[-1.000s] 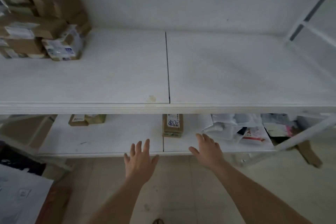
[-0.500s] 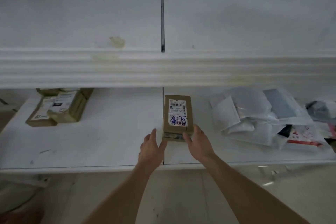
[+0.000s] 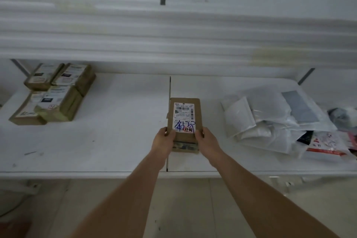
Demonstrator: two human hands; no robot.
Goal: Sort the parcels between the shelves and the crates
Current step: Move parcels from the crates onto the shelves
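Parcel: flat brown cardboard box with white label [image 3: 184, 120], on the lower white shelf [image 3: 119, 141], over its centre seam.
Fingers: left hand [image 3: 163, 141] and right hand [image 3: 207, 140] pinch its near corners.
Advice: lift level, clearing the upper shelf edge [image 3: 173, 40].

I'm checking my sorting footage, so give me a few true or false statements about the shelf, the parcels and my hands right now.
1. Both hands grip the brown box. True: left hand, right hand.
2. The box's label is blank. False: it bears a barcode and blue scrawl.
3. Cardboard boxes sit at the shelf's left. True.
4. The white mailers lie left of the box. False: right.
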